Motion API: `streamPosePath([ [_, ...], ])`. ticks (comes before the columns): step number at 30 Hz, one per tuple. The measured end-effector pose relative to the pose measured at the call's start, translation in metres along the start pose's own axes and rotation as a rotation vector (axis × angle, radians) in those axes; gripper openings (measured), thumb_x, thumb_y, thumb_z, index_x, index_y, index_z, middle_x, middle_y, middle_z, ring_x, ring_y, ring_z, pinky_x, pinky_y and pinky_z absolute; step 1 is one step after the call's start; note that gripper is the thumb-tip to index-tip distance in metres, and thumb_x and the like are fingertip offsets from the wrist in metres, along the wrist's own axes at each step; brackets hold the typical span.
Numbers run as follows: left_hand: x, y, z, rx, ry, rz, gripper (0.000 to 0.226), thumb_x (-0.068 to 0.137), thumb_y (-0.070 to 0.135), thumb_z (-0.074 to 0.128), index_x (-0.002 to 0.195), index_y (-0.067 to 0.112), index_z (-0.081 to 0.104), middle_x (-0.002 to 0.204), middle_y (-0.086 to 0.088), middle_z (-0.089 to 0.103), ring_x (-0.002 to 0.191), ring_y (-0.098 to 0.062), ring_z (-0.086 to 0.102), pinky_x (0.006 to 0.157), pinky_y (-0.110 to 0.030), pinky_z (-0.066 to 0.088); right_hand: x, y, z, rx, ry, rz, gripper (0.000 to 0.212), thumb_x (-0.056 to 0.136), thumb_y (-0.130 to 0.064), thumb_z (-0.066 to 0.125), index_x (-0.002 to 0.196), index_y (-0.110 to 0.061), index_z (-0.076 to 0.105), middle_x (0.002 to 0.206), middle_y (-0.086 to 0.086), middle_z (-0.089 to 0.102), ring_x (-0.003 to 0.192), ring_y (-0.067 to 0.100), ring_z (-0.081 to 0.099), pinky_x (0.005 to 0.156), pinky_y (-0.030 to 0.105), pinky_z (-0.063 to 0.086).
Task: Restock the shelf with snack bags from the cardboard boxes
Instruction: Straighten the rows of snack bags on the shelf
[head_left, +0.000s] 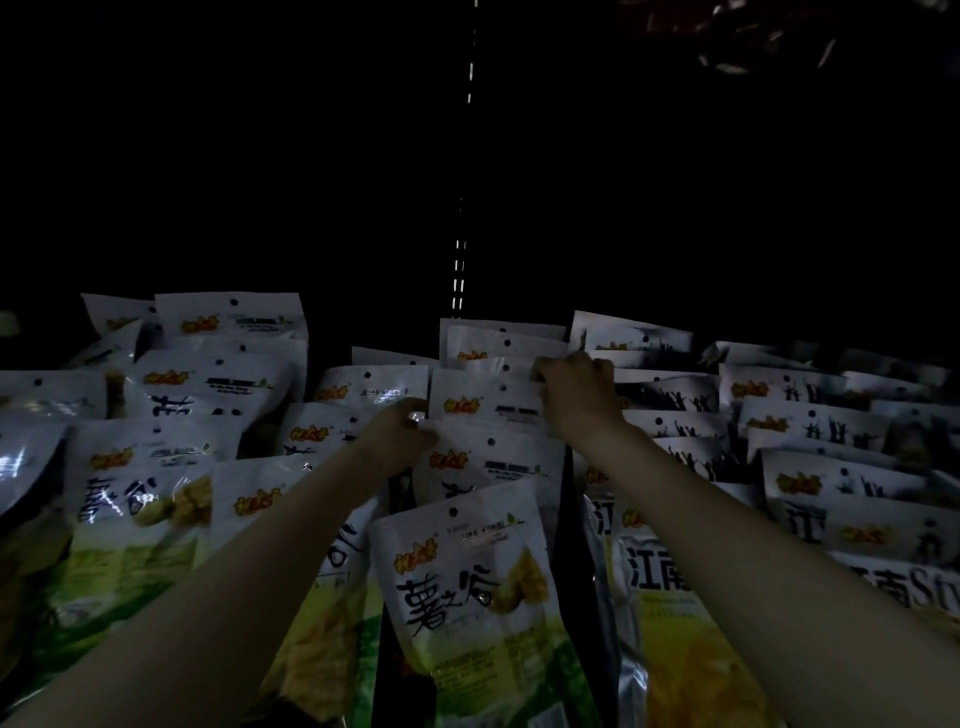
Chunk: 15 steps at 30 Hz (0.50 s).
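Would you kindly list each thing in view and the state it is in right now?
Left hand: fingers curled, pinching a bag's left top edge.
Right hand: fingers curled over bag tops in the middle row.
Middle row of bags: standing, overlapped front to back.
Front green bag: upright, sealed.
Yellow bags: standing in rows, right.
Shelf back: too dark to tell.

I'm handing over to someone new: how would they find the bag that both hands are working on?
Start at the middle row of green-and-white snack bags, between the two forearms. Follow it back to where the left hand and right hand meet. The bag sits between them, its upper corners in their grip, unlike its neighbours.
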<state>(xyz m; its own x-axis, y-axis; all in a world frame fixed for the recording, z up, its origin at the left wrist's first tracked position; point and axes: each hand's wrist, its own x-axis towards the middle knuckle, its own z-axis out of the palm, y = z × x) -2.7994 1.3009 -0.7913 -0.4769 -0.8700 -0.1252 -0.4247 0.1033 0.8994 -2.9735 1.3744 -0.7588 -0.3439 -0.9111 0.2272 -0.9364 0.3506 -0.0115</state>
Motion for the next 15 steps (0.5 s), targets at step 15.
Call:
streamPosePath([
  [15,-0.032,-0.011,-0.028,0.276,-0.272,-0.176,0.032,0.085,0.020,0.067,0.114,0.014,0.055,0.095,-0.003,0.058,0.083,-0.017,0.057,0.061,-0.022,0.049,-0.040,-0.016,0.012,0.191,-0.381,-0.192,0.041,0.099,-0.024,0.042,0.137,-0.013,0.036,0.129,0.014,0.048,0.120,0.029,0.043,0.090,0.031,0.038],
])
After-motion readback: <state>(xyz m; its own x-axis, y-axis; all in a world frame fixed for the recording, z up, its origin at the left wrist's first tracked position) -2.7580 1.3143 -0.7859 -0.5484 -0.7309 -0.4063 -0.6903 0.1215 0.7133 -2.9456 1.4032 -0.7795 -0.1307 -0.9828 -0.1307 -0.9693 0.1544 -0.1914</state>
